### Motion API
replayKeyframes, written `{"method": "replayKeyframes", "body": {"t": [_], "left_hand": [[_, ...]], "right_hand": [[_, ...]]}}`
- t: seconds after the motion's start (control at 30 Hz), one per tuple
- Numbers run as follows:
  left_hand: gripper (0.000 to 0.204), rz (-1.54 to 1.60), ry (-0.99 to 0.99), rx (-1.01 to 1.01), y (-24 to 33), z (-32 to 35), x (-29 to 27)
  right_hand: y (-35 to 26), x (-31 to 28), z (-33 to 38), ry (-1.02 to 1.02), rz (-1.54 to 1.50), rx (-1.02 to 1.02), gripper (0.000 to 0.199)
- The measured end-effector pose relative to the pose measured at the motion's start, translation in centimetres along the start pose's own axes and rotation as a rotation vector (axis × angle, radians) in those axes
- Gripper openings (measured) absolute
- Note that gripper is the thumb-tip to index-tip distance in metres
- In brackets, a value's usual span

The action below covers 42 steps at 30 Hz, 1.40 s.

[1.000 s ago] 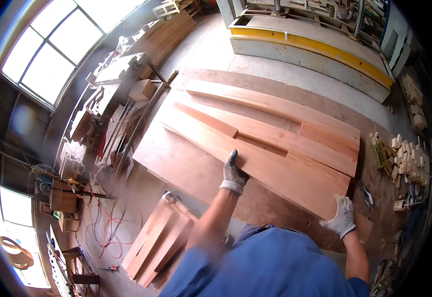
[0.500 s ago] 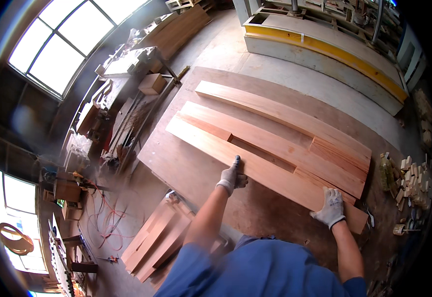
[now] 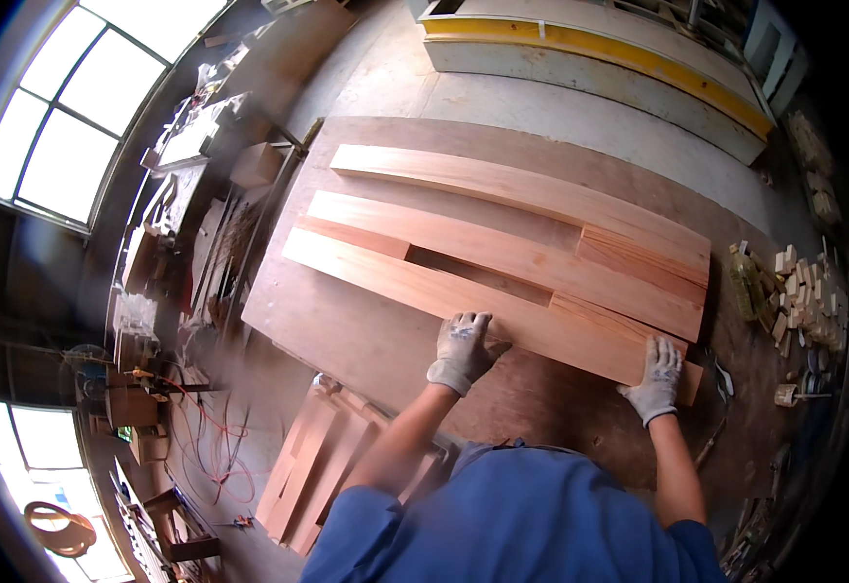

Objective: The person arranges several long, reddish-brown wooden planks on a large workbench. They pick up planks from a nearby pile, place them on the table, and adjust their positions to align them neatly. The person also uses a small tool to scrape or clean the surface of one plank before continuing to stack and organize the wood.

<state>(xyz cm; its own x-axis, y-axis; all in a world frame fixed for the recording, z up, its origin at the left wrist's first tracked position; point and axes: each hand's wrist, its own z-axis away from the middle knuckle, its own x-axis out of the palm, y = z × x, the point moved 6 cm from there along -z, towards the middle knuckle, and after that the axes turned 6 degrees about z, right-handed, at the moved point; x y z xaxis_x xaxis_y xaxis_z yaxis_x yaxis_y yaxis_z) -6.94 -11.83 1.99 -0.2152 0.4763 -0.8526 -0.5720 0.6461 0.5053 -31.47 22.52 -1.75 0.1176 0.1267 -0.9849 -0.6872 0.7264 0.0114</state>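
Namely: near board (image 3: 385, 279), nearest of three long boards on the brown panel (image 3: 293, 301). Left hand (image 3: 463, 352): at its near edge, fingers extended, thumb apart. Right hand (image 3: 655, 377): at its right end, fingers over the top; grip underneath cannot be told. Possible fault: uneven pushing could skew it against the middle board (image 3: 463, 248), opening their joint. Containers, right side: yellowish bottle (image 3: 744, 279), fill unclear; small pale pot (image 3: 785, 395), contents too small to tell.

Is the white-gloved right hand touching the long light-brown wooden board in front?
Touching: the head view shows the right hand resting fingers on the board.
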Motion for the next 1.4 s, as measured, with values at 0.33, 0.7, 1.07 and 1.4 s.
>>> {"method": "replayKeyframes", "body": {"t": [0.33, 0.7, 1.07, 1.4], "left_hand": [[0.114, -0.428, -0.396, 0.388, 4.4, -5.7, 3.1], [0.122, -0.340, -0.217, 0.520, 3.7, -6.1, 5.4], [0.132, -0.349, -0.272, 0.486, 2.4, -7.2, 3.9], [0.112, -0.184, -0.352, 0.445, 2.9, -9.1, 2.0]], "right_hand": [[8.4, 1.0, 4.3, 0.118, -0.122, 0.380, 0.147], [10.6, 3.7, 6.6, 0.185, -0.694, 0.523, 0.141], [8.9, 3.2, 5.1, 0.192, -0.645, 0.478, 0.138], [7.6, 1.2, 4.6, 0.100, -0.613, 0.514, 0.143]]}}
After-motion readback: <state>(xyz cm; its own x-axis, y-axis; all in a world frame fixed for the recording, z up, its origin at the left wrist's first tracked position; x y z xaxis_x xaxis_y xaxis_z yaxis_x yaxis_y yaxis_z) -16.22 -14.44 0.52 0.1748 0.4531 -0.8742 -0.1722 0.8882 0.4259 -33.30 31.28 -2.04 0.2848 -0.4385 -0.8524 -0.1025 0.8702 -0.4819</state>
